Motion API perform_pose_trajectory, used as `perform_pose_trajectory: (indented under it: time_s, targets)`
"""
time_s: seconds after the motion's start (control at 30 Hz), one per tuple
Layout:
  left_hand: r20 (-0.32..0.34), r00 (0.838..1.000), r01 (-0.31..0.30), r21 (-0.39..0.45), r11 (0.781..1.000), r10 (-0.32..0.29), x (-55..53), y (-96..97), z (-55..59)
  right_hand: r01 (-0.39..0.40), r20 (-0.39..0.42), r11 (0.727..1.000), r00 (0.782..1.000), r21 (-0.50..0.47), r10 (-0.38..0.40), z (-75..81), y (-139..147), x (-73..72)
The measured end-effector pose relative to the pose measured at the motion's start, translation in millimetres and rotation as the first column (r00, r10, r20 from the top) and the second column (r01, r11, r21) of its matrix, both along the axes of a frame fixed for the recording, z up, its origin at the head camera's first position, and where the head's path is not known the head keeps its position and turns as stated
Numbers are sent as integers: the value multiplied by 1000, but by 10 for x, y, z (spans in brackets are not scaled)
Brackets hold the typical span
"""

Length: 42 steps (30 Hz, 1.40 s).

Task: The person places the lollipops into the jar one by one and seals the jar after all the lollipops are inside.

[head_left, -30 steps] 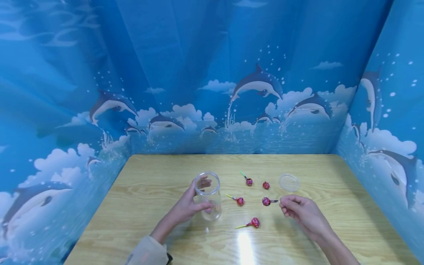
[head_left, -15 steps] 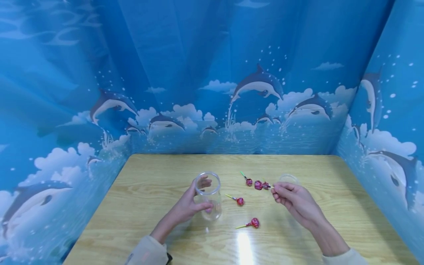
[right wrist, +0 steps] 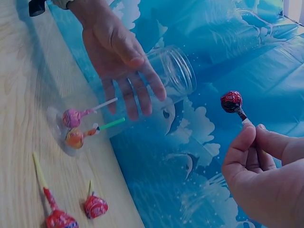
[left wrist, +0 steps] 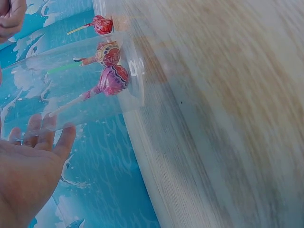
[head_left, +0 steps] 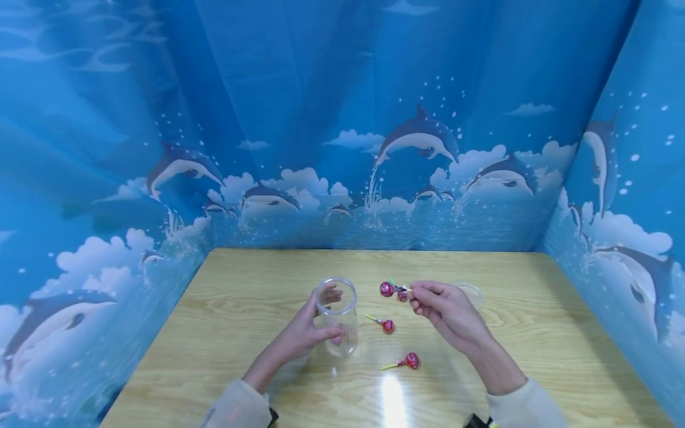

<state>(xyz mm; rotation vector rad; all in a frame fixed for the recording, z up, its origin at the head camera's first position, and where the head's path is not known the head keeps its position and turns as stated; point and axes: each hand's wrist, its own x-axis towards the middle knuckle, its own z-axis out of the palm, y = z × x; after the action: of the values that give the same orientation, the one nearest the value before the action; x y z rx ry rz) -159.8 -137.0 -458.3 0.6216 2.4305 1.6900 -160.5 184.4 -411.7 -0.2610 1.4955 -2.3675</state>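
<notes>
1. Here, a red-wrapped lollipop (head_left: 386, 289) shows just right of centre in the head view's lower half, its stick pinched between thumb and fingers of the right hand (head_left: 451, 312).
2. To its left, the left hand (head_left: 306, 333) curls round an upright clear jar (head_left: 345, 318).
3. At the jar's bottom are a pink-wrapped lollipop (right wrist: 72, 118) and an orange-wrapped lollipop (right wrist: 74, 138).
4. Lower centre, a yellow-sticked lollipop (head_left: 387, 325) and another red lollipop (head_left: 411, 360) lie on the tabletop (head_left: 241, 285); a green-sticked lollipop (head_left: 402, 295) is partly hidden behind the pinched one.
5. Right of centre, the right hand partly covers a clear disc (head_left: 474, 293).
6. A blue dolphin-print backdrop (head_left: 299, 89) fills the upper frame.
</notes>
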Motion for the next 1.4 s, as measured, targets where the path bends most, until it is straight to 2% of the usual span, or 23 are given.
perform_pose_trajectory:
  time_s: [0.23,0.57,0.93,1.2,1.4]
  targets:
    - [12,1000,-12,-2,1000,12,22,-11,-4,-32,9,999,999,-18,32,55,-226,-68]
    - [6,1000,5,1,1000,-5,13,-12,-10,-55,24,998,998,-29,55,88,-513,-132]
    - [-2,1000,21,13,1000,-21,3,-14,-21,-88,22,996,996,-17,89,112,-703,-182]
    - [8,1000,17,9,1000,-17,3,-15,-20,-73,-25,993,997,93,75,178,-737,-238]
    - [16,999,30,25,999,-31,1,-14,-23,-26,-97,974,994,223,49,231,-766,-271]
